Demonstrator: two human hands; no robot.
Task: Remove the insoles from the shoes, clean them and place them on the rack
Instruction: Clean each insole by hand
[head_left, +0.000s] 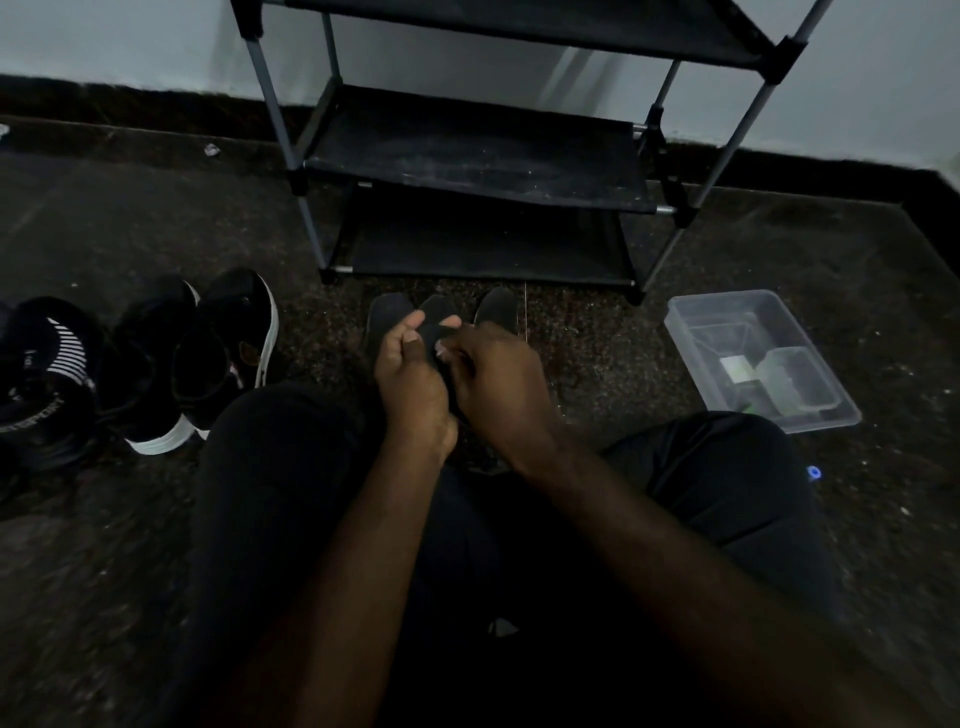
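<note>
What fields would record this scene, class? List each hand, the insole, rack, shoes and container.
left hand: grips the insole
right hand: pinches the same insole
insole: dark, held before the rack
rack: black, against the wall
shoes: on the floor, person's left
container: clear, on the floor, person's right

Dim room around me, light low and bluish. Pale wall (104, 41) ahead, dark skirting (130, 96) along its foot. Dark speckled stone floor (753, 249) under me. Black shoe rack (478, 150) on grey metal poles stands by wall, its fabric shelves dusty.
</note>
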